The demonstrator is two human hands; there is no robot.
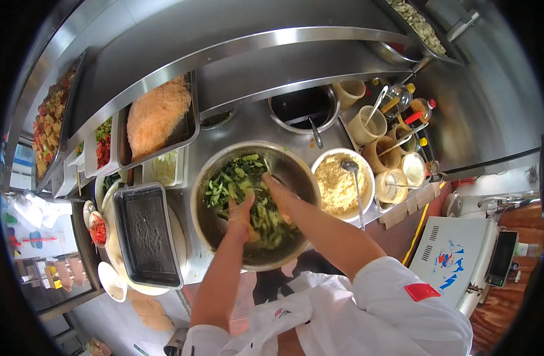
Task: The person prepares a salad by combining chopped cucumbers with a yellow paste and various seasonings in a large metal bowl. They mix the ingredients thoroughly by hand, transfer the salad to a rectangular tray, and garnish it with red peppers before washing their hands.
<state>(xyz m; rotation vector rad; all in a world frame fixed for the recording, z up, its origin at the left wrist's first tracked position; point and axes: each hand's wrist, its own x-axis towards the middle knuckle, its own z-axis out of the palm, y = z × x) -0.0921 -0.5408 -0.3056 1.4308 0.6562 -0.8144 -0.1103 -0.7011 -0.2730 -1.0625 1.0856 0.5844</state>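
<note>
In front of me a wide stainless steel mixing bowl [200, 231] stands at the counter's front edge. Chopped green vegetables [241, 171], probably cucumber with leafy pieces, fill its left and middle part. My left hand [240, 214] is down among them, thumb up, cupping some pieces. Opposite it, my right hand [281, 196] reaches in from the right and also cups greens. The pieces between my hands are motion-blurred, and my fingers are partly hidden. Right of the steel bowl, a white bowl [370, 200] holds minced garlic or a similar pale mince [338, 178], with a metal spoon [356, 187] in it.
Behind stands a pot of dark liquid [303, 104] with a ladle [315, 133]. Seasoning tubs [367, 124] and bottles [401, 98] crowd the right. To the left are an empty black tray [143, 236] and a tray of shredded orange food [158, 115]. A steel shelf edge [254, 42] overhangs the back.
</note>
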